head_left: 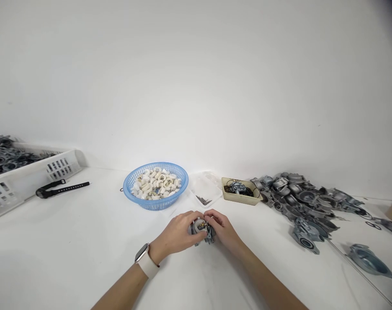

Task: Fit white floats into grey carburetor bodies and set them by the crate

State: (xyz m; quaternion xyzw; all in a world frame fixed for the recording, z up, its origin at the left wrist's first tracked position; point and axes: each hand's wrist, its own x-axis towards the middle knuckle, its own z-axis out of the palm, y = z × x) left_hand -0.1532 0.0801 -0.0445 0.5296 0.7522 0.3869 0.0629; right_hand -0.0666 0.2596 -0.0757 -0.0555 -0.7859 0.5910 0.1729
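Head view, clock read from the held piece, lower centre of the frame. Grey carburetor-like casting (210, 236) at or just above the table (70, 249); contact hidden. Open face up, pale curved piece (197, 224) and brass-coloured bits inside; this attitude probably keeps the interior in sight.

Left hand (183, 232) closed round its left side, thumb across the near edge, fingers over the far one; a steadying grip, I judge. Right hand (223, 230) narrow, fingertips drawn in at the upper right rim, likely for finer work. Cannot tell whether they also pinch something small. Pale-strapped watch (146, 260) on left wrist.

Between 10 and 11: blue basket (131, 198) of white U-shaped pieces (157, 183). At 12: shallow clear tray with small pins (203, 200), presumably gathered against scattering. Between 1 and 2: beige tray (241, 198), dark rings and a casting inside. Between 2 and 3: heap of grey castings (293, 193), loose on the table. The arc suggests supplies set for easy reach.

Between 9 and 10, well apart: white crate (31, 178) of metal parts; black-strapped watch (47, 191) just beside, seemingly laid aside.
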